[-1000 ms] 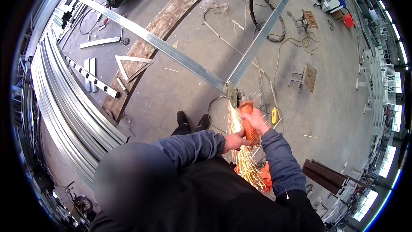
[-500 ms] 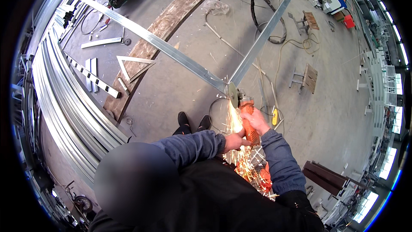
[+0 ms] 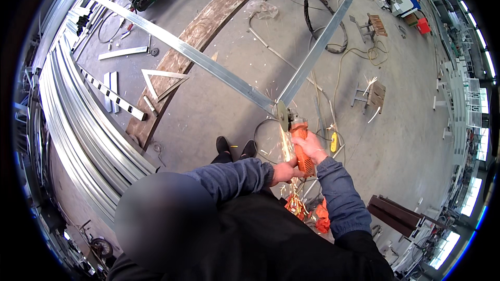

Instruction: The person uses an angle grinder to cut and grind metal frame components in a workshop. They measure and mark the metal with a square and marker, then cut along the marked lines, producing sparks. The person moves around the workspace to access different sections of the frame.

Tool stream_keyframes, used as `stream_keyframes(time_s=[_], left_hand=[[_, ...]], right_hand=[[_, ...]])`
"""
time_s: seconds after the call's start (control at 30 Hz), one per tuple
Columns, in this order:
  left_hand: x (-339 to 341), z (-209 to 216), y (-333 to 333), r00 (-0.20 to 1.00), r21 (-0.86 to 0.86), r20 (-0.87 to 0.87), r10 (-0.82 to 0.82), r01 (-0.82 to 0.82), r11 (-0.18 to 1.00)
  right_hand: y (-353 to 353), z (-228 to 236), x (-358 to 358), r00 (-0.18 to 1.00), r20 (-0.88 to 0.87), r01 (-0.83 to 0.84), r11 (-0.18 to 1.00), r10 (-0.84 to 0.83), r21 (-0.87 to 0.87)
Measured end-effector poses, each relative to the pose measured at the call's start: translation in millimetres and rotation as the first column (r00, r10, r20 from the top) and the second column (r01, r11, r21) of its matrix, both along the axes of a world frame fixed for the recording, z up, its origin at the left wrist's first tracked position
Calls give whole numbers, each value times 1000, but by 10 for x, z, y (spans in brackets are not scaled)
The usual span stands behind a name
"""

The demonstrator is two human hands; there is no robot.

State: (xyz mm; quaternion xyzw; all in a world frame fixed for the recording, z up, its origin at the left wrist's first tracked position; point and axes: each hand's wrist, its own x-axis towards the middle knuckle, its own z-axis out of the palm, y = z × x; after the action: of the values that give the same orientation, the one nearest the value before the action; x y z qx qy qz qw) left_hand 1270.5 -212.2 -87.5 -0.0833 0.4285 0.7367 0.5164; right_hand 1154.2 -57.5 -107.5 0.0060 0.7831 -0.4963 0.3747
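Observation:
An orange angle grinder (image 3: pixel 302 152) is in both my hands. My right hand (image 3: pixel 311 147) wraps its body just behind the metal head, and my left hand (image 3: pixel 284 172) grips its rear end. The round disc (image 3: pixel 282 115) is at the near corner of a metal frame, where a long silvery profile (image 3: pixel 224 75) from the left meets a second profile (image 3: pixel 319 48) from the right. Sparks (image 3: pixel 286 145) stream from the disc down toward me. Whether the disc touches the corner seam exactly is hard to make out.
Long metal profiles (image 3: pixel 86 125) lie stacked at the left. A rusty beam (image 3: pixel 211 18) crosses the floor beneath the frame, with a triangular metal square (image 3: pixel 151 80) by it. Hoses and cables trail at the right, near a small wooden-topped stand (image 3: pixel 376 95). Orange-red material (image 3: pixel 322 216) lies below the grinder.
The spark stream has become thinner and sparser. Bright streaks now show by the wooden-topped stand. My hands and the grinder have barely moved.

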Motion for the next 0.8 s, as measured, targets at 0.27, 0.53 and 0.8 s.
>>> stream_keyframes(time_s=[0.27,0.53,0.8], left_hand=[[6,-42,21,1000,38,-19,-3,4,999],[11,83,19,992,-1,-68,107,-107,994],[7,-6,66,993,17,-57,106,-106,994]], right_hand=[[119,-159,-17,1000,24,-7,1000,7,-5],[29,22,-36,993,115,41,996,-33,-73],[76,-42,-60,996,87,21,1000,-20,-11]])
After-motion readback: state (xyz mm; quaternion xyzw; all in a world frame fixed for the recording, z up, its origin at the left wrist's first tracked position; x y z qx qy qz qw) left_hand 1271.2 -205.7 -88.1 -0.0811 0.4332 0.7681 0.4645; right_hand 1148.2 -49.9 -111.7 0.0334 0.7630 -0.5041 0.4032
